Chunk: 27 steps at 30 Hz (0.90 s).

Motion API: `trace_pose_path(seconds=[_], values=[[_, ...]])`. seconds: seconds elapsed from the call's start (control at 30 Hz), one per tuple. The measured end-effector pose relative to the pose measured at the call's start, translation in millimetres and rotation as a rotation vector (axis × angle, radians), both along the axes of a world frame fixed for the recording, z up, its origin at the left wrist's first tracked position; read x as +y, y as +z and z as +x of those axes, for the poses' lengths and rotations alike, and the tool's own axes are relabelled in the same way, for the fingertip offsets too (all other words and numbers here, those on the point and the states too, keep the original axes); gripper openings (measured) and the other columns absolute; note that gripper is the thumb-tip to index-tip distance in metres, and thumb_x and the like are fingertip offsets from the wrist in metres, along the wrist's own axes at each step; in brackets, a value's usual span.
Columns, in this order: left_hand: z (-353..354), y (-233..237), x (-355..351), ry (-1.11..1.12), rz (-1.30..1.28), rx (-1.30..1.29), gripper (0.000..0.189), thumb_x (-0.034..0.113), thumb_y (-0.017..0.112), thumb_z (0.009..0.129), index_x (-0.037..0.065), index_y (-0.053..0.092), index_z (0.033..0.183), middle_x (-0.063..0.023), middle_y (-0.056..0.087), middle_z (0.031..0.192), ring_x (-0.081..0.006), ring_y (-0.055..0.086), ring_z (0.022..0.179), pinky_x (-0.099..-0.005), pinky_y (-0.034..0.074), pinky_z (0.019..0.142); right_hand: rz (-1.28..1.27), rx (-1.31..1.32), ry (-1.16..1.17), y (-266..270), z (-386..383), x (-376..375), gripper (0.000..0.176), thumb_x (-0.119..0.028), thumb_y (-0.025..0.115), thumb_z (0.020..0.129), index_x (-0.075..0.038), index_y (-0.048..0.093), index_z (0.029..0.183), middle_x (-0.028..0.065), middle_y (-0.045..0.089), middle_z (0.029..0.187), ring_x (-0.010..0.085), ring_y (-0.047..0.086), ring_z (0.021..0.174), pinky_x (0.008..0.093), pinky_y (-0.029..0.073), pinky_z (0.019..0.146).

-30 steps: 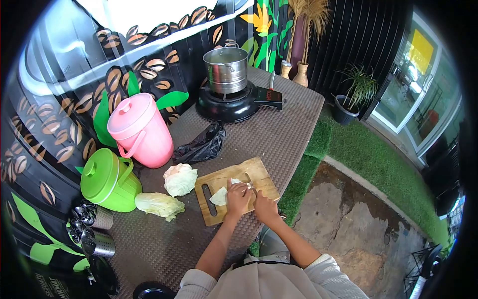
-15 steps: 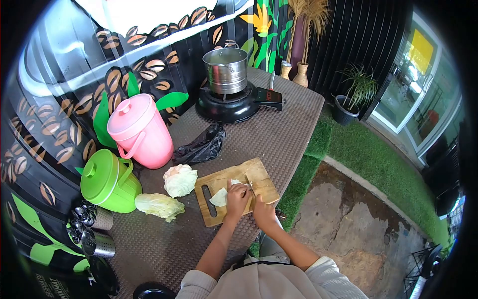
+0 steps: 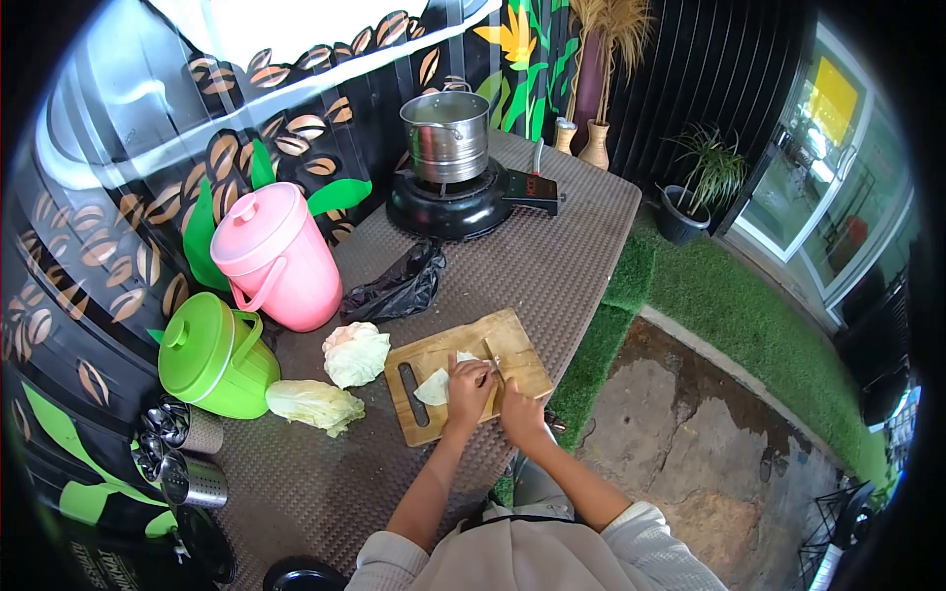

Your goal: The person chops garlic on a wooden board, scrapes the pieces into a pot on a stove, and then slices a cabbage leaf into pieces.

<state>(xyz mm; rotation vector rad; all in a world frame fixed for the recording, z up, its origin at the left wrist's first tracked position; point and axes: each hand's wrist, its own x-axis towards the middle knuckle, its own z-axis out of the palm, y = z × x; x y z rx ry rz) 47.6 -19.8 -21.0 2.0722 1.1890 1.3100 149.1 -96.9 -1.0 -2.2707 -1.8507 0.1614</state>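
Two lidded jugs (image 3: 271,258) near the surface's (image 3: 296,473) wall-side edge, two cabbages (image 3: 356,356) beside them, one board (image 3: 514,335) by the opposite edge bearing white food (image 3: 432,388), part hidden; left hand (image 3: 470,390) palm-down, fingers bent over the food, cannot tell its grip, right hand's (image 3: 522,412) grip closed round one knife (image 3: 497,371).

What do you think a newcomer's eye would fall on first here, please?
Probably the bright pink jug beside the green jug, both on the left of the table. Next come the steel pot on the black stove at the far end, and the right hand holding a knife over the wooden board below centre.
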Motion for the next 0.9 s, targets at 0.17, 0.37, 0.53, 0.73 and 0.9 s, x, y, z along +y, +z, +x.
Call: trace_pose_path(seconds=[0.17,0.37,0.53,0.73,0.9], values=[[0,5,-2,-0.001,0.005,-0.013,0.006,0.004,0.069,0.073,-0.001,0.07,0.077,-0.0109,0.069,0.084,-0.0247,0.064,0.084,-0.0472,0.028,0.112,-0.009,0.032,0.075,15,3,-3,0.022,-0.018,0.056,0.087,-0.003,0.045,0.099,0.0168,0.066,0.067,0.0327,0.069,0.064,0.0419,0.056,0.055],[-1,1,0,-0.003,-0.035,0.004,0.006,0.005,0.07,0.075,0.0,0.071,0.078,-0.0106,0.07,0.085,-0.0243,0.065,0.086,-0.0486,0.027,0.112,-0.015,-0.035,-0.027,1,-6,-5,0.025,-0.018,0.057,0.086,-0.002,0.045,0.102,0.0162,0.066,0.068,0.0331,0.069,0.066,0.0409,0.056,0.057],[-1,1,-1,-0.005,-0.014,-0.018,0.006,0.004,0.071,0.074,0.0,0.071,0.079,-0.0112,0.07,0.085,-0.0248,0.065,0.085,-0.0484,0.027,0.112,-0.058,0.002,0.095,17,7,0,0.025,-0.015,0.055,0.087,-0.001,0.044,0.105,0.0162,0.067,0.071,0.034,0.069,0.068,0.0408,0.057,0.056],[0,3,-1,-0.006,-0.021,0.001,0.006,0.003,0.07,0.074,0.0,0.071,0.079,-0.0106,0.07,0.085,-0.0244,0.065,0.085,-0.048,0.027,0.113,-0.025,0.0,0.007,8,-6,-9,0.022,-0.014,0.055,0.087,-0.002,0.044,0.101,0.0191,0.067,0.072,0.0346,0.069,0.067,0.0418,0.057,0.059],[-1,1,0,-0.008,-0.012,-0.003,0.006,0.004,0.07,0.074,0.0,0.071,0.079,-0.0103,0.07,0.084,-0.0243,0.065,0.084,-0.0483,0.027,0.113,-0.028,0.052,0.058,26,6,-4,0.02,-0.014,0.054,0.087,-0.002,0.044,0.099,0.0197,0.066,0.072,0.0327,0.069,0.068,0.0413,0.056,0.055]])
